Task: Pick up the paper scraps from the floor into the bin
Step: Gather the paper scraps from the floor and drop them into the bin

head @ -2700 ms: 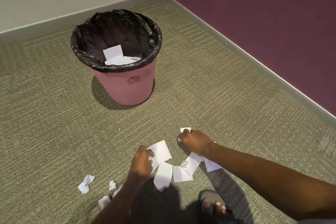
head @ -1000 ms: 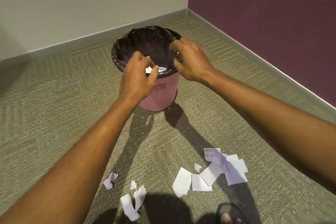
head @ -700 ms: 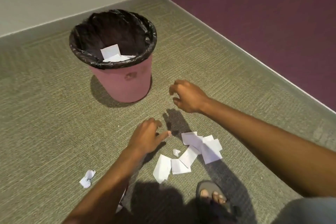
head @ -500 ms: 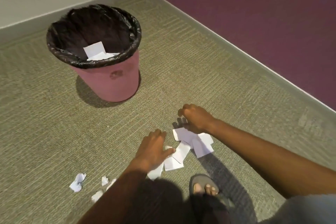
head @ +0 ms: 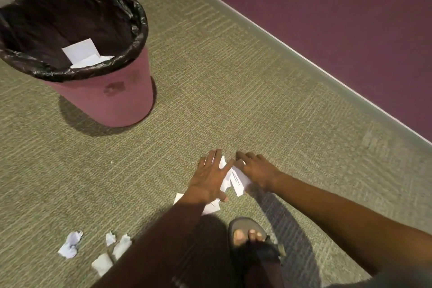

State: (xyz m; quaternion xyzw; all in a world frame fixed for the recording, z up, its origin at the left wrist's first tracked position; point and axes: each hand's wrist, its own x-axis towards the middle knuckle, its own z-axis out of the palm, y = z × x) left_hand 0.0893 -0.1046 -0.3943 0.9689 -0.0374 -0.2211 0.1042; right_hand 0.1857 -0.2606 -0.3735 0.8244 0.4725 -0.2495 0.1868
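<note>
Resting flat with fingers spread, the left hand (head: 208, 179) and right hand (head: 256, 170) press on flat paper scraps (head: 236, 179) on the carpet, grasping nothing; the bin (head: 109, 98) stands well apart.

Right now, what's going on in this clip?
A person crouches on the carpet, left hand and right hand pressed over a pile of flat paper scraps, gathering them. Crumpled scraps still lie further left. The pink bin already holds some paper.
</note>
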